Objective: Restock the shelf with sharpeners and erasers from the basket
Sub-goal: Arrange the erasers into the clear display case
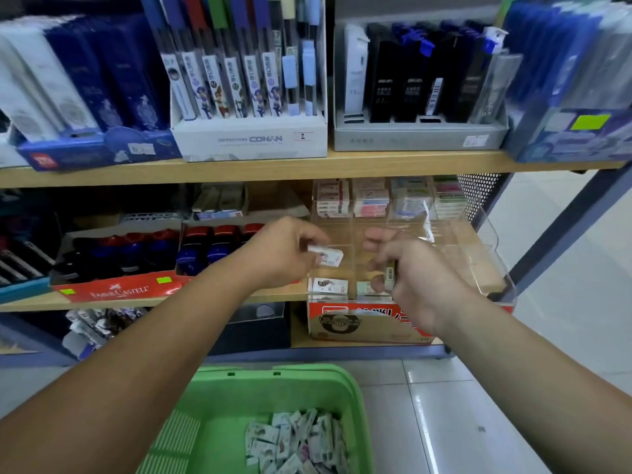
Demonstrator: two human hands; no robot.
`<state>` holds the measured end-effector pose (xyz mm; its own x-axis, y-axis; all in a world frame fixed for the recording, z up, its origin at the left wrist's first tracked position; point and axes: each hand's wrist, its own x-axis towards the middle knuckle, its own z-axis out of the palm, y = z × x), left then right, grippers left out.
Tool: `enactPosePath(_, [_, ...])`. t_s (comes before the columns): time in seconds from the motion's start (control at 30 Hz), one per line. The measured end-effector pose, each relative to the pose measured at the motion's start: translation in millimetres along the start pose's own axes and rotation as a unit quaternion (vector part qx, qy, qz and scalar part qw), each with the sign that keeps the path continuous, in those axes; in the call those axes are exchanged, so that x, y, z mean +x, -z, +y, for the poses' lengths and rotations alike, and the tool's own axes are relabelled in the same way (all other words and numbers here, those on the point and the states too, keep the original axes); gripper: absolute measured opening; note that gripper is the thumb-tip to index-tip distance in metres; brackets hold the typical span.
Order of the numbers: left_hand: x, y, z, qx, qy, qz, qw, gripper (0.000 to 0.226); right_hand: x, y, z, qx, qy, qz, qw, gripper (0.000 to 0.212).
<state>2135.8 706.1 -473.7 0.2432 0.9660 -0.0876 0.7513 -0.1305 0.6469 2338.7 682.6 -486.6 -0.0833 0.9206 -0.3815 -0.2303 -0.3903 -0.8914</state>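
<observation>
Wooden shelf (239, 167) at 12, glossy tile floor (478, 405) at 4, green basket (273, 383) at 6; left hand (284, 251) grip pinches white eraser (326, 257), right hand (415, 275) grip grasps small eraser (390, 277).

Stationery aisle: wooden shelving unit (342, 164) on pale tiles (496, 422).
A dark blue metal post (554, 234) slants down the shelving unit's right end, with a perforated panel (480, 196) just inside it; the tiles right of the unit carry white streaks of light.

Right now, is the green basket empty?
No, the green basket holds a loose pile of small packaged erasers in its bottom, in front of the shelf.
</observation>
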Motion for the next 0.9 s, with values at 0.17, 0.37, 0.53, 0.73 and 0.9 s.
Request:
enactPosePath(0.17, [8.4, -13.7, -9.1, 0.050, -0.017, 0.089, 0.995, 0.020, 5.3, 8.6, 9.3, 0.027, 0.012, -0.044, 0.999, 0.057])
enactPosePath(0.37, [13.5, -30.4, -6.4, 0.271, -0.047, 0.061, 0.959, 0.011, 0.0, 22.6, 2.8, 0.106, -0.029, -0.063, 0.992, 0.046])
enactPosePath(0.53, [15.2, -36.4, 8.3, 0.423, -0.033, -0.001, 0.906, 0.013, -4.3, 28.5, -3.0, 0.147, -0.033, -0.069, 0.986, 0.038])
enactPosePath(0.73, [6.2, -40.0, 0.5, 0.396, -0.016, -0.120, 0.910, 0.032, -4.8, 38.1, -3.9, 0.042, 0.042, -0.030, 0.998, 0.041])
enactPosePath(0.9, [1.8, -31.6, 0.4, 0.351, -0.042, -0.033, 0.935, 0.021, -3.5, 37.8, -0.3, -0.122, 0.129, 0.066, 0.982, 0.028])
